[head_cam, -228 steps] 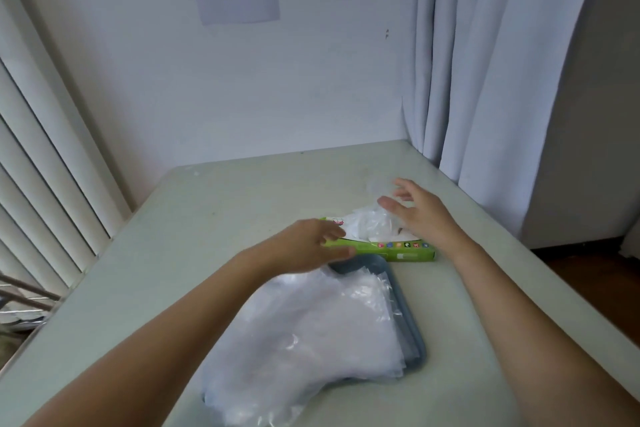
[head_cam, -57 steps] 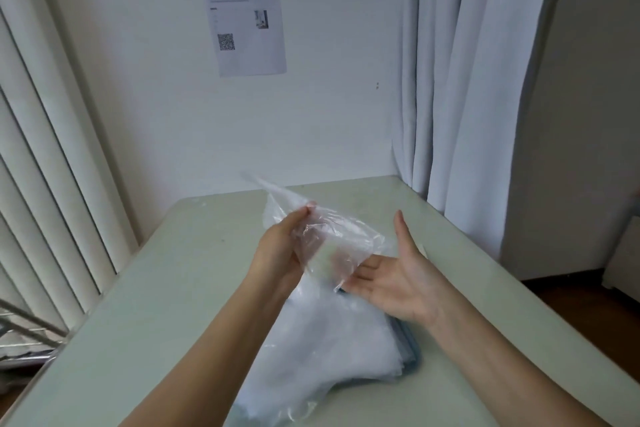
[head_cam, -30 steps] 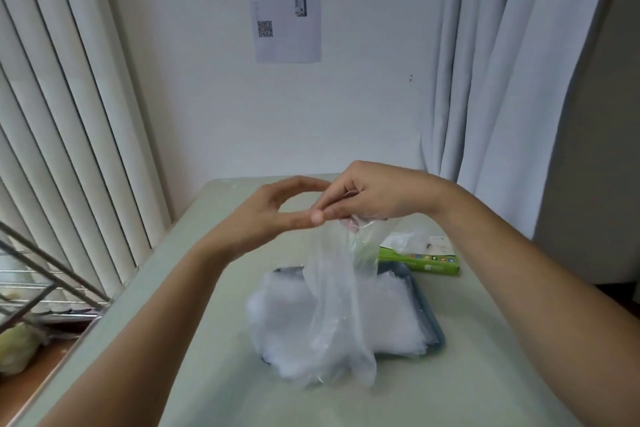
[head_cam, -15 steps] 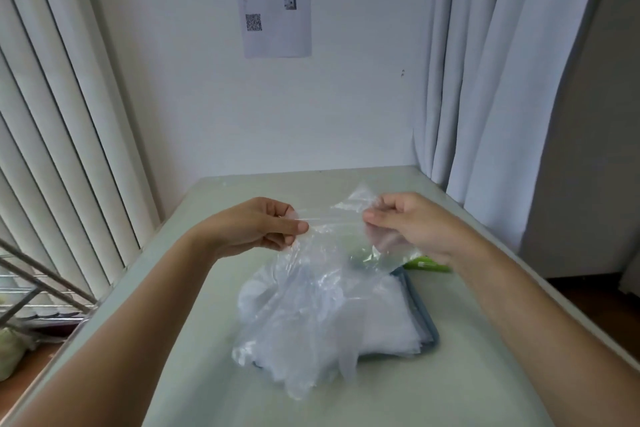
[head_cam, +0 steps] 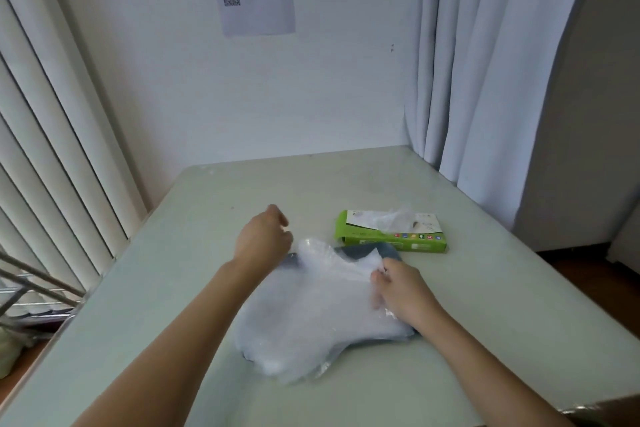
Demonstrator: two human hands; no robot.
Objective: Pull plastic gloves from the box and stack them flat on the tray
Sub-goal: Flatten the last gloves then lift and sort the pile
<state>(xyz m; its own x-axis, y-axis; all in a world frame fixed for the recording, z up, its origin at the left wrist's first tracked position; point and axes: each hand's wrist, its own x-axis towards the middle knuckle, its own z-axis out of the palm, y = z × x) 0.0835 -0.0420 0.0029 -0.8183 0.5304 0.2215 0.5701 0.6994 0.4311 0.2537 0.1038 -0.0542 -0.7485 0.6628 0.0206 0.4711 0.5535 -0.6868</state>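
Lying under right hand (head_cam: 401, 291): gloves (head_cam: 311, 308).

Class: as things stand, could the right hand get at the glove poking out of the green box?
Probably yes. The right hand rests on the glove pile, and the box lies just beyond it with its glove sticking up and nothing between them.

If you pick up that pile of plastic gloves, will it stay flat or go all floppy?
Probably floppy: the pile of plastic gloves is thin, crinkled film that droops past the tray. Likely very light. It may slide apart, since the loose sheets already lie unevenly.
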